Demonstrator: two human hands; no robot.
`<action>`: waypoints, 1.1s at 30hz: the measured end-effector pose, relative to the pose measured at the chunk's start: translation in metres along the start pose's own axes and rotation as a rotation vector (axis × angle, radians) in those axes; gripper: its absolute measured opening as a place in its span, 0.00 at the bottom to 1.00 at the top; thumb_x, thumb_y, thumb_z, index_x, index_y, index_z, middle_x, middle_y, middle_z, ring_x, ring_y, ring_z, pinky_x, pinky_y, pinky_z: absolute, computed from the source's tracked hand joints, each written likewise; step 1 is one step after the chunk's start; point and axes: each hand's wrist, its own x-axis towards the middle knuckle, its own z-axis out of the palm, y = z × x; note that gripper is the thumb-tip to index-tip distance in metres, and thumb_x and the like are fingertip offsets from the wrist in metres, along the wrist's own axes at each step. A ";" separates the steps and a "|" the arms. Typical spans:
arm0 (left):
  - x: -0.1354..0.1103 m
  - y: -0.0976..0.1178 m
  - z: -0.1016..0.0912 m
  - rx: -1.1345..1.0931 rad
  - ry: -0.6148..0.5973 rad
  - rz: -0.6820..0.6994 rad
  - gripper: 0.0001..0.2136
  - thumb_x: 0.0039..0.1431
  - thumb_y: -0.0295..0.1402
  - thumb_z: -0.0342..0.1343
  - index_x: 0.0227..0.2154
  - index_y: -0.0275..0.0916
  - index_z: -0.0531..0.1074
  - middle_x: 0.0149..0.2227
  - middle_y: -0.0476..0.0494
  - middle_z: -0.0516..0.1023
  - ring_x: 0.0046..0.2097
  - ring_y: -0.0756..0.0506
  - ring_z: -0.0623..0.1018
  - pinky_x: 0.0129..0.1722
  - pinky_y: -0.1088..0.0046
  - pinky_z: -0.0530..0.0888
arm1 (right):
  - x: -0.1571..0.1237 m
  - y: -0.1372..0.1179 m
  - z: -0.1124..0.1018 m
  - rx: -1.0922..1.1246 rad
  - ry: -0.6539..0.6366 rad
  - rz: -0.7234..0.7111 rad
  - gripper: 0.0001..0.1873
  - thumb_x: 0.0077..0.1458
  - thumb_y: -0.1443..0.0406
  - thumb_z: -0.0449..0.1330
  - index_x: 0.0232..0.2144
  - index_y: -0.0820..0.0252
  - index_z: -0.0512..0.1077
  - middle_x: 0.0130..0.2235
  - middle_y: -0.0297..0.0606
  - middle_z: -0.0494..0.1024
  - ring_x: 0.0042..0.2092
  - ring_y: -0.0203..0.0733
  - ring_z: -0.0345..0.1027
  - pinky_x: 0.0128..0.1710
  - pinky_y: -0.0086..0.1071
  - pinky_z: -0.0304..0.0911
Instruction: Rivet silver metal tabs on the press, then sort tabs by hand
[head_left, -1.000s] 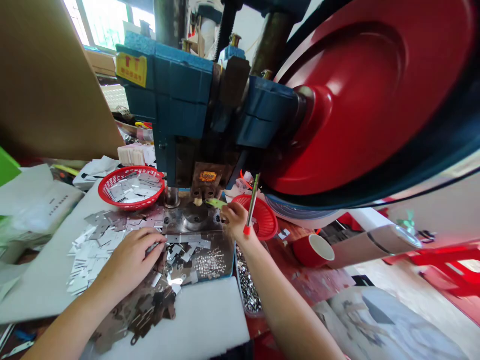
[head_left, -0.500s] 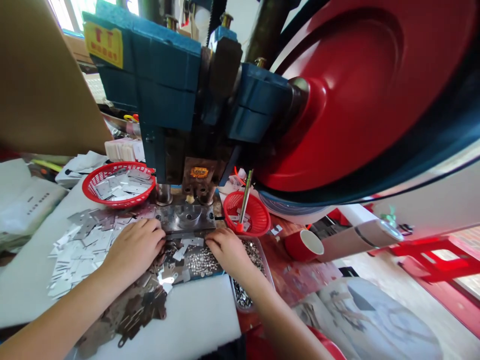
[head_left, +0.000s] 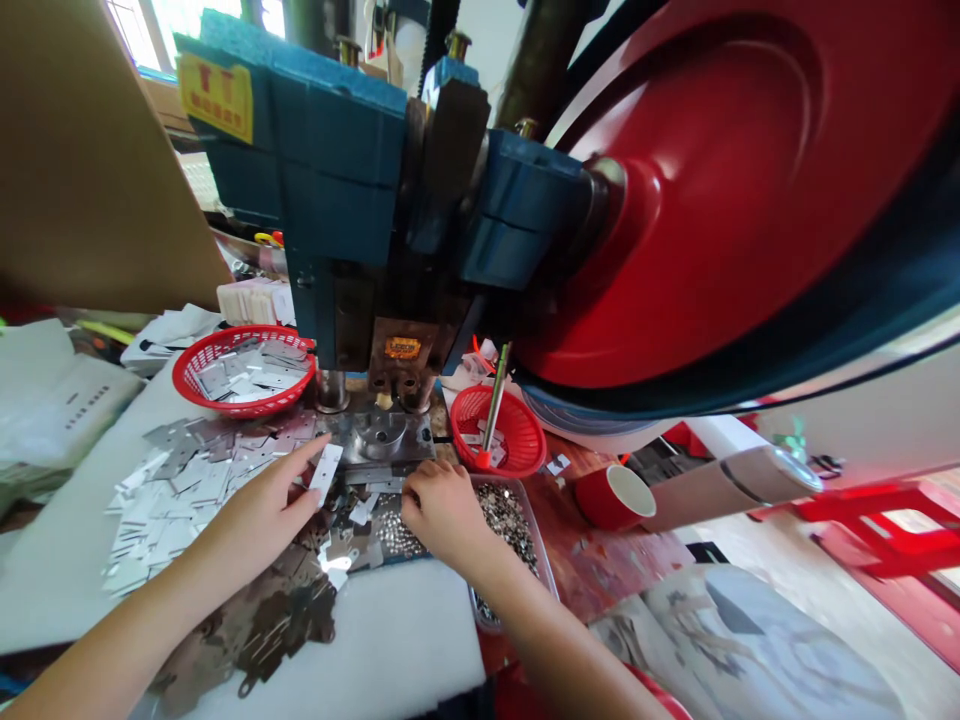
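My left hand (head_left: 266,505) pinches a small flat metal plate (head_left: 327,470) with holes between thumb and forefinger, at the left front of the steel die block (head_left: 381,437). My right hand (head_left: 448,510) is at the block's front right, its fingers curled down beside a heap of small shiny rivets (head_left: 395,530); whatever its fingertips hold is hidden. Above the block stands the ram (head_left: 403,350) of a blue press (head_left: 330,180). Loose pale plates (head_left: 180,490) are spread left of my left hand, and darker cut plates (head_left: 289,620) lie nearer me.
A red basket (head_left: 186,385) of plates stands at the back left, and a smaller red basket (head_left: 536,450) right of the die. A clear tub (head_left: 551,575) of small metal parts sits under my right forearm. The large red flywheel (head_left: 720,200) overhangs the right side, above a red cup (head_left: 592,497).
My left hand has turned and opened out from its curled pose, and the plate now shows in its pinch. My right hand has curled and shifted slightly, staying near the die's front.
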 end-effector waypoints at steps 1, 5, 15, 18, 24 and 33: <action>0.000 0.002 0.001 -0.066 -0.034 -0.026 0.26 0.54 0.38 0.51 0.58 0.48 0.61 0.41 0.47 0.79 0.34 0.44 0.80 0.34 0.68 0.75 | 0.002 -0.001 -0.002 0.030 0.031 0.005 0.07 0.53 0.66 0.56 0.28 0.56 0.75 0.34 0.37 0.76 0.40 0.42 0.66 0.40 0.33 0.57; 0.000 0.010 0.002 -0.196 -0.087 -0.133 0.19 0.54 0.40 0.51 0.50 0.46 0.67 0.29 0.52 0.77 0.28 0.45 0.78 0.29 0.70 0.73 | 0.025 -0.004 -0.011 0.105 0.214 0.024 0.07 0.56 0.66 0.55 0.30 0.56 0.74 0.34 0.36 0.74 0.40 0.41 0.65 0.43 0.33 0.56; 0.015 0.013 0.005 -0.459 -0.072 -0.187 0.21 0.53 0.43 0.55 0.48 0.39 0.68 0.27 0.49 0.76 0.32 0.44 0.78 0.33 0.68 0.72 | 0.069 -0.001 -0.016 -0.030 0.231 -0.167 0.14 0.58 0.65 0.53 0.42 0.50 0.76 0.40 0.38 0.74 0.44 0.45 0.61 0.46 0.38 0.55; 0.016 0.018 0.004 -0.509 -0.098 -0.226 0.20 0.53 0.43 0.55 0.46 0.39 0.70 0.29 0.48 0.76 0.35 0.44 0.78 0.36 0.67 0.72 | 0.061 0.001 -0.017 0.073 0.269 -0.187 0.15 0.57 0.67 0.54 0.43 0.53 0.76 0.42 0.40 0.74 0.44 0.45 0.62 0.46 0.38 0.57; 0.012 0.030 0.005 -0.433 -0.059 -0.110 0.12 0.52 0.41 0.56 0.37 0.42 0.74 0.37 0.47 0.79 0.40 0.43 0.77 0.42 0.65 0.73 | 0.038 -0.010 -0.015 0.757 0.109 -0.004 0.13 0.60 0.64 0.51 0.40 0.56 0.75 0.35 0.36 0.77 0.37 0.39 0.69 0.39 0.32 0.63; 0.043 0.018 0.024 0.210 0.265 0.494 0.18 0.55 0.24 0.46 0.43 0.41 0.75 0.48 0.43 0.77 0.48 0.43 0.76 0.52 0.60 0.71 | 0.057 -0.007 0.001 0.802 0.284 0.111 0.08 0.53 0.67 0.58 0.36 0.58 0.76 0.36 0.37 0.77 0.41 0.41 0.69 0.45 0.34 0.62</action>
